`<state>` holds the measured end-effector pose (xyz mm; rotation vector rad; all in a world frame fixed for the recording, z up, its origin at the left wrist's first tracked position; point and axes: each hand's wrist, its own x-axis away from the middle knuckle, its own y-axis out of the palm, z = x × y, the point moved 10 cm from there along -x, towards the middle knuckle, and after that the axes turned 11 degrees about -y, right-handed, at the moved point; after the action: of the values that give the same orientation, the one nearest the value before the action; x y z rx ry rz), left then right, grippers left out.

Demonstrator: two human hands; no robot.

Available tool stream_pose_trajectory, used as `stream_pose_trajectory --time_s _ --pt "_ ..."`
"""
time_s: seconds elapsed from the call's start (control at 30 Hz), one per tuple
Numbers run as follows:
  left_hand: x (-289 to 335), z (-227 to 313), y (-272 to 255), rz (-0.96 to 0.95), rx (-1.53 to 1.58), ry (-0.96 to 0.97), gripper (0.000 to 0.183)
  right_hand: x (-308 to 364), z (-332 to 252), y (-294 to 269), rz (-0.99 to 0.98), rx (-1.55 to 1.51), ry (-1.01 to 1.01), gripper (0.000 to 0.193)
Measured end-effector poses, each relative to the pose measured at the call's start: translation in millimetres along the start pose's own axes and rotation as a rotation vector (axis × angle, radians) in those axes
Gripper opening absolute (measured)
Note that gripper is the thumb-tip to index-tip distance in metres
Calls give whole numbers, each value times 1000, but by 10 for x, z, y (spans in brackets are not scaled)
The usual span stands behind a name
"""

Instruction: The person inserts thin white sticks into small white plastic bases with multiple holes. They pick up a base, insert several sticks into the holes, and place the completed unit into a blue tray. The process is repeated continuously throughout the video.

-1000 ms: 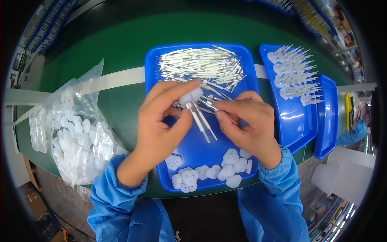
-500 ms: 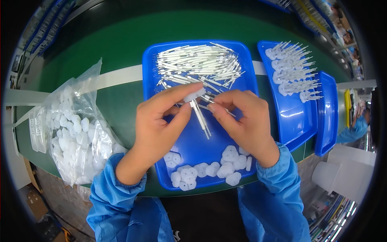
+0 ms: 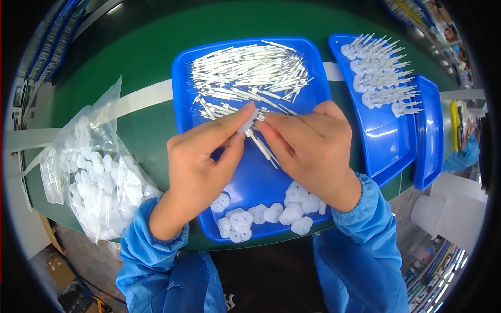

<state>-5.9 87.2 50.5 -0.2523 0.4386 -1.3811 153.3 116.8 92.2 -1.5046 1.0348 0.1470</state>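
Over a glossy blue tray (image 3: 237, 190), the left hand (image 3: 201, 151) pinches a frosted disc (image 3: 247, 125); the right hand (image 3: 315, 148), a slim rod (image 3: 260, 117).

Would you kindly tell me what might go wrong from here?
The small white disc is pinched in the left hand and might slip. Thin rods project from it and could bend or loosen if the right hand, close beside, knocks them. Loose rods lie crossed in the blue tray just beyond both hands, so a knuckle may scatter some.

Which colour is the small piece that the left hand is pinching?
The small piece is white; it shows in the head view, the only one.
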Motion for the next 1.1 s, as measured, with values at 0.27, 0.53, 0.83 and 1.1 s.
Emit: stream_pose_trajectory --time_s 0.27,0.53,0.83,1.1 --pt "19 -99 11 -59 63 -82 49 15 189 108 -16 -252 118 9" --pt "-73 -242 90 -134 437 -209 44 36 166 -6 36 -157 38 14" --pt "-91 -68 -36 -53 257 -6 52 2 -48 -44 -26 -66 -234 55" --pt "-85 -94 21 -113 327 -26 56 34 83 3 1 -191 -112 60"
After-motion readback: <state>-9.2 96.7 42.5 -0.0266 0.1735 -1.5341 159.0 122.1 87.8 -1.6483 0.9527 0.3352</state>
